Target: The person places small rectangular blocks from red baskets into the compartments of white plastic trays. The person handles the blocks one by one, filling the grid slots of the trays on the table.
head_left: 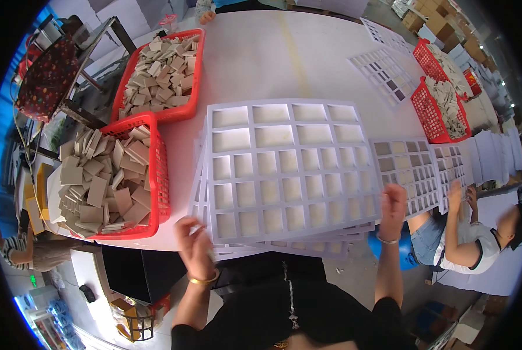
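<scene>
Your left hand sits at the near left corner of the white grid tray stack on the worktop, fingers loosely spread, blurred. Your right hand grips the stack's right edge. Red baskets of tan tiles stand left.

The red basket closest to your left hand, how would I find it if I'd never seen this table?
Start at the big white table and go to its left edge. Two red baskets sit there; take the nearer red basket, beside the stack of white grid trays. Its beige tiles are larger than the far basket's.
</scene>
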### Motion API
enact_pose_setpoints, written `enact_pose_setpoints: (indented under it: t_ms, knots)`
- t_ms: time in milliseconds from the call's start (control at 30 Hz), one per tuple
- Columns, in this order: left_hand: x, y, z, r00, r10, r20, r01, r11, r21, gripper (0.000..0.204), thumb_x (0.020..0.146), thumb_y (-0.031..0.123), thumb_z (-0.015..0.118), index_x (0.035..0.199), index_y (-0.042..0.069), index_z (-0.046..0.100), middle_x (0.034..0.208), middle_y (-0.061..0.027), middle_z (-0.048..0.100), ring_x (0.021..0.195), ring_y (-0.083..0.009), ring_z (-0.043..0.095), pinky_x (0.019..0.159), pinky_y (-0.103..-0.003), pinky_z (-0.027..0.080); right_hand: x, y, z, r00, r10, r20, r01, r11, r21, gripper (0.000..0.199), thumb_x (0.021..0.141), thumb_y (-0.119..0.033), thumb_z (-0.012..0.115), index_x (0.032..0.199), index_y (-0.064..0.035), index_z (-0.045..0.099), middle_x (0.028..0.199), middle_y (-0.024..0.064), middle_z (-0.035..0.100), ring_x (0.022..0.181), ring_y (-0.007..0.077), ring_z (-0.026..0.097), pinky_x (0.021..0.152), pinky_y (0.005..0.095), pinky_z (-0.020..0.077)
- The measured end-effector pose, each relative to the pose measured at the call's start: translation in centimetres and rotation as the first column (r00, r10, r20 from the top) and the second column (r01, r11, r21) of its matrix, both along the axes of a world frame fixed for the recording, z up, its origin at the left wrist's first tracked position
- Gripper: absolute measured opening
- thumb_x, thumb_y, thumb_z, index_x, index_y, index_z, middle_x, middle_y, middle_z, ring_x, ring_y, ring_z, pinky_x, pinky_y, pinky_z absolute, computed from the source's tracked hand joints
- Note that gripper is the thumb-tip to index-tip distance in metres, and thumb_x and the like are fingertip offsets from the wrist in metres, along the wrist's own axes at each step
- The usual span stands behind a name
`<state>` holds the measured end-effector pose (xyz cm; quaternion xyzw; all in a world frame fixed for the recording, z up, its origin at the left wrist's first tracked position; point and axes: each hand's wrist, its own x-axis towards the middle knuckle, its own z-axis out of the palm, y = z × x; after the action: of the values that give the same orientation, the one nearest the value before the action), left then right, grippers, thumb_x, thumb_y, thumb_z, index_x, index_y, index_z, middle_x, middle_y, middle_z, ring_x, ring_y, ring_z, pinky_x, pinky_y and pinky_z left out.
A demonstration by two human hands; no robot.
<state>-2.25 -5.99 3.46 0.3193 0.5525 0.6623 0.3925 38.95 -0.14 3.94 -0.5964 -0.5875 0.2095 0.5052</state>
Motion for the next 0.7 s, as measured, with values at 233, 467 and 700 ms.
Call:
enact_pose_setpoints:
  t_ms: [233,467,700]
  knots:
    - [8.7,7.9,3.2,0.832,-0.543,0.116,0.52,0.835,0.176,0.03,0.089,-0.006,0.042,0.117,0.006,0.043,0.106,-0.0049,0.049,0.072,-0.0047,0.048,0.058,-0.019,0.04,-17.3,3.7,9.0,0.535,0.839,-0.094,-0.834,0.508,-0.216,0.069,0.074,-0.021,0.079,0.133,-0.0089,0.045,0.104,0.01,0.051,0.073,0.0156,0.053,0.06,0.0266,0.047]
    - [7.9,9.3,1.1,0.766,-0.571,0.296,0.567,0.817,0.109,0.028,0.1,0.027,0.041,0.121,0.008,0.042,0.1,-0.0052,0.054,0.076,-0.012,0.056,0.065,-0.026,0.049,-18.3,6.3,6.7,0.563,0.799,-0.213,-0.826,0.53,-0.193,0.063,0.076,-0.004,0.072,0.132,-0.0089,0.045,0.11,0.0065,0.052,0.082,0.009,0.059,0.052,0.0183,0.0479]
    - [6.0,11.5,3.8,0.662,-0.389,-0.641,0.511,0.859,0.007,0.035,0.081,-0.002,0.066,0.113,0.008,0.057,0.09,-0.0067,0.056,0.071,-0.0156,0.06,0.059,-0.026,0.05,-16.0,8.8,5.9,0.71,0.672,-0.209,-0.703,0.667,-0.245,0.036,0.08,-0.003,0.069,0.112,-0.0017,0.054,0.103,0.0048,0.06,0.081,0.0079,0.06,0.056,0.0188,0.0492]
